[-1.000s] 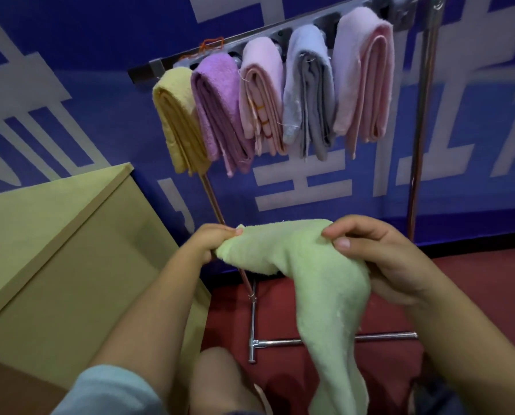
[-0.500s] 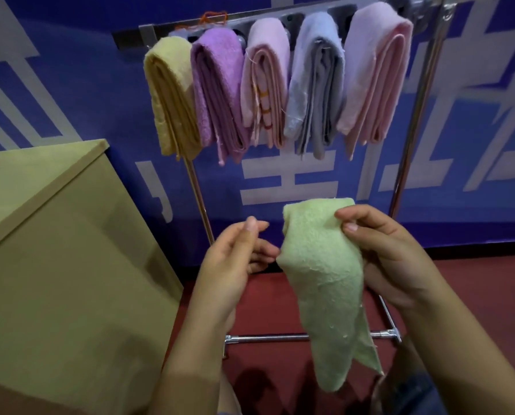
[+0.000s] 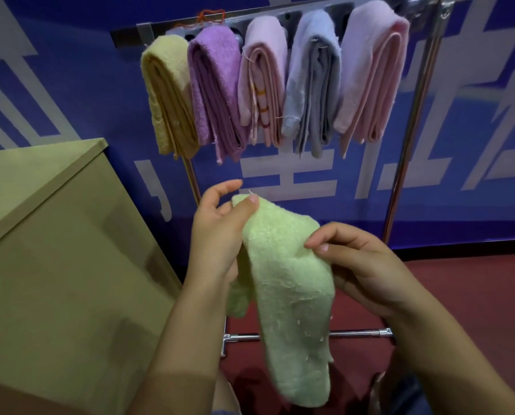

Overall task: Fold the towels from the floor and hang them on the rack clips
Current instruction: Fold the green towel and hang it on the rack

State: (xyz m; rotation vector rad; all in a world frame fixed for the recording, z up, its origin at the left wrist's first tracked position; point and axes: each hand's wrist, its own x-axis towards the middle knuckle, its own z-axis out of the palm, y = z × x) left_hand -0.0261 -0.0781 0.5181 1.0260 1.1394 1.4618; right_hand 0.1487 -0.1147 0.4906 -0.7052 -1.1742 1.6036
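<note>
Green towel [image 3: 289,283] hung in air between both hands, below rack [image 3: 280,18], above red floor [image 3: 459,295]. Left hand [image 3: 217,235] pinched towel's top corner, thumb on cloth, index finger raised free. Right hand [image 3: 367,265] pinched towel's right edge, fingers curled. Towel's lower end drooped past rack base bar [image 3: 358,333]. Five folded towels hung on rack: yellow [image 3: 166,94], purple [image 3: 214,88], pink [image 3: 265,79], grey [image 3: 313,82], large pink [image 3: 373,73]. Tan box [image 3: 55,250] at left.
</note>
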